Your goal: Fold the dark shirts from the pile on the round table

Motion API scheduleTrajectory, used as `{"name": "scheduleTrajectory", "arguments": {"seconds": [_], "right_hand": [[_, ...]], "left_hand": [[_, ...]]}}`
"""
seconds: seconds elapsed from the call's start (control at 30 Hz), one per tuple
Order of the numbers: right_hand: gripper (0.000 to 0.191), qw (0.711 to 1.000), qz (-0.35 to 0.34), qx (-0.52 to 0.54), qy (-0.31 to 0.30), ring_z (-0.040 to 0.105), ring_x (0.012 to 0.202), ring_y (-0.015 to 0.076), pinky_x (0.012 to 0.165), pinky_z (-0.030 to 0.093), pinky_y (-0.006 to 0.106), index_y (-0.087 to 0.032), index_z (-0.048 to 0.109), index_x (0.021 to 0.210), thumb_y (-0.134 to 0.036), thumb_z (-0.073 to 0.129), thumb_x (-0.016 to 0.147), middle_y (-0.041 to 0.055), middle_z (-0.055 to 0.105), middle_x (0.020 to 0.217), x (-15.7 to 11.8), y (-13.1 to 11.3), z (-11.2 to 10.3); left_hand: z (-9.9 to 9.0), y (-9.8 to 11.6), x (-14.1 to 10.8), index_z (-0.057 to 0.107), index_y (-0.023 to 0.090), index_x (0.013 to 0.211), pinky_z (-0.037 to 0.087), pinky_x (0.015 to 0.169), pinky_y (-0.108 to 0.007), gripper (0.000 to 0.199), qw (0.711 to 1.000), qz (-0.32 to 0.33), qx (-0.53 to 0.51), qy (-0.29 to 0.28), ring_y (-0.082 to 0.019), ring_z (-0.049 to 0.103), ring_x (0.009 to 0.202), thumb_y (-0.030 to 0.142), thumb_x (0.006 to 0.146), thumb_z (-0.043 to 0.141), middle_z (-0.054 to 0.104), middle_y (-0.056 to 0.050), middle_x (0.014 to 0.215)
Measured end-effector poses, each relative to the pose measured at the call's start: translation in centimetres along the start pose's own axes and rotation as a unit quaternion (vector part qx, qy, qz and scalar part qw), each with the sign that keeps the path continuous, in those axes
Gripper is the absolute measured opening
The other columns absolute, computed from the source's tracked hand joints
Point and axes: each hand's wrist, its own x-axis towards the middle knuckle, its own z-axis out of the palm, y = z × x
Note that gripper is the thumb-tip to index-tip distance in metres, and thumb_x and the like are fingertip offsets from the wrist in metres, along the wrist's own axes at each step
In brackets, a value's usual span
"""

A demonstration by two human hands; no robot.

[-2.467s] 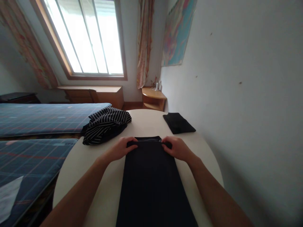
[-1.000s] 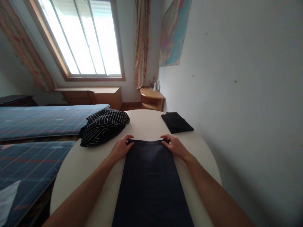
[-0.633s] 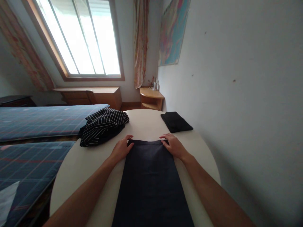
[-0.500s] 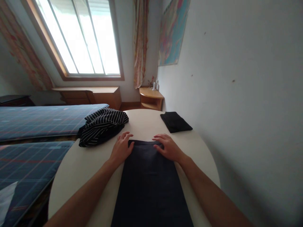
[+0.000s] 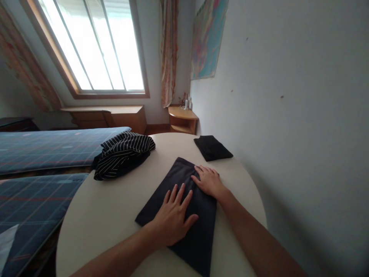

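Note:
A folded dark navy garment (image 5: 184, 174) lies at a slant on the round table (image 5: 98, 211), with a band along its far edge. My left hand (image 5: 174, 219) rests on its middle, palm down with the fingers spread. Near the far right corner of the cloth, my right hand (image 5: 209, 181) lies flat on it, fingers stretched out. Neither hand grips anything. Beyond my right hand sits a small folded black cloth (image 5: 213, 148). A heap of black cloth with white stripes (image 5: 123, 154) is at the table's far left edge.
Two beds with blue plaid mattresses (image 5: 57, 148) stand to the left. A white wall (image 5: 302, 134) runs close along the right. A wooden corner shelf (image 5: 183, 112) and a desk (image 5: 127, 109) are at the back under the window (image 5: 98, 46).
The navy garment has turned from straight to slanted and looks shorter. My left hand came from its far left corner onto its middle. My right hand moved slightly to the right.

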Motion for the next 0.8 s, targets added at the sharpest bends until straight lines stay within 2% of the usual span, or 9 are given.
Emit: {"name": "scheduleTrajectory", "arguments": {"seconds": [0.13, 0.2, 0.3, 0.37, 0.43, 0.5, 0.6, 0.7, 0.8], "right_hand": [[0.047, 0.996, 0.079, -0.028, 0.04, 0.058, 0.117, 0.0398, 0.102, 0.037, 0.056, -0.008, 0.069, 0.117, -0.045, 0.049, 0.096, 0.0273, 0.065, 0.122, -0.6, 0.5, -1.3], [0.046, 0.993, 0.091, -0.024, 0.067, 0.057, 0.118, 0.0407, 0.103, 0.036, 0.057, -0.007, 0.068, 0.117, -0.043, 0.05, 0.096, 0.0295, 0.064, 0.121, -0.6, 0.4, -1.6], [0.051, 0.997, 0.001, 0.02, 0.081, 0.046, 0.135, 0.0348, 0.114, 0.026, 0.054, -0.013, 0.056, 0.138, -0.045, 0.045, 0.099, 0.0213, 0.051, 0.146, -0.5, -0.4, -1.3], [0.053, 0.993, -0.1, 0.057, 0.037, 0.035, 0.144, 0.0292, 0.119, 0.02, 0.052, -0.022, 0.049, 0.145, -0.048, 0.038, 0.101, 0.0114, 0.041, 0.156, -0.4, -1.2, -0.6], [0.053, 0.985, -0.152, 0.075, -0.021, 0.028, 0.148, 0.0282, 0.12, 0.018, 0.054, -0.028, 0.047, 0.147, -0.052, 0.032, 0.102, 0.0061, 0.036, 0.159, -0.3, -2.0, 0.2], [0.054, 0.986, -0.141, 0.071, -0.049, 0.023, 0.15, 0.0302, 0.119, 0.016, 0.058, -0.029, 0.044, 0.149, -0.052, 0.03, 0.103, 0.0053, 0.034, 0.161, -0.2, -2.6, 0.9], [0.054, 0.993, -0.094, 0.054, -0.042, 0.02, 0.151, 0.0315, 0.119, 0.015, 0.061, -0.027, 0.04, 0.152, -0.048, 0.03, 0.103, 0.0061, 0.032, 0.161, 0.0, -2.9, 1.5], [0.051, 0.996, -0.065, 0.045, -0.028, 0.019, 0.151, 0.0311, 0.118, 0.014, 0.062, -0.029, 0.04, 0.152, -0.043, 0.029, 0.104, 0.0061, 0.031, 0.161, 0.4, -2.6, 1.7], [0.051, 0.997, -0.055, 0.048, -0.028, 0.019, 0.151, 0.0302, 0.119, 0.016, 0.06, -0.029, 0.04, 0.152, -0.042, 0.03, 0.104, 0.006, 0.031, 0.162, 0.8, -1.8, 1.7]], "left_hand": [[-1.2, -0.3, 0.5, 0.022, 0.026, 0.159, 0.012, 0.117, -0.068, 0.077, 0.996, 0.035, 0.006, -0.076, -0.041, 0.005, 0.151, 0.065, 0.095, 0.042, 0.013, -0.014, 0.165], [-2.1, -1.3, 1.1, 0.018, 0.029, 0.159, 0.01, 0.118, -0.065, 0.079, 0.992, 0.08, -0.003, -0.098, -0.038, 0.005, 0.152, 0.065, 0.095, 0.045, 0.012, -0.012, 0.166], [-3.2, -3.3, 1.9, 0.022, 0.031, 0.158, 0.011, 0.12, -0.06, 0.081, 0.987, 0.124, -0.021, -0.104, -0.034, 0.008, 0.152, 0.066, 0.092, 0.051, 0.014, -0.01, 0.165], [-3.7, -4.5, 2.4, 0.029, 0.033, 0.156, 0.013, 0.121, -0.057, 0.081, 0.984, 0.143, -0.033, -0.098, -0.033, 0.015, 0.151, 0.066, 0.088, 0.058, 0.02, -0.009, 0.164], [-4.0, -5.0, 2.6, 0.038, 0.032, 0.153, 0.016, 0.122, -0.055, 0.081, 0.985, 0.148, -0.037, -0.08, -0.033, 0.023, 0.15, 0.064, 0.084, 0.065, 0.028, -0.009, 0.162], [-4.3, -4.7, 2.5, 0.045, 0.03, 0.149, 0.022, 0.121, -0.052, 0.076, 0.989, 0.133, -0.027, -0.054, -0.032, 0.031, 0.147, 0.058, 0.082, 0.069, 0.038, -0.01, 0.158], [-4.2, -2.6, 1.8, 0.051, 0.027, 0.144, 0.027, 0.119, -0.052, 0.064, 0.995, 0.099, 0.003, -0.034, -0.033, 0.037, 0.144, 0.051, 0.087, 0.065, 0.044, -0.012, 0.154], [-3.5, -0.2, 0.8, 0.044, 0.025, 0.15, 0.023, 0.12, -0.056, 0.07, 0.993, 0.108, 0.01, -0.055, -0.036, 0.023, 0.149, 0.057, 0.089, 0.06, 0.029, -0.015, 0.161], [-2.8, 0.9, 0.3, 0.031, 0.029, 0.156, 0.016, 0.119, -0.062, 0.078, 0.987, 0.138, 0.008, -0.084, -0.04, 0.01, 0.151, 0.058, 0.089, 0.059, 0.012, -0.013, 0.165]]}}
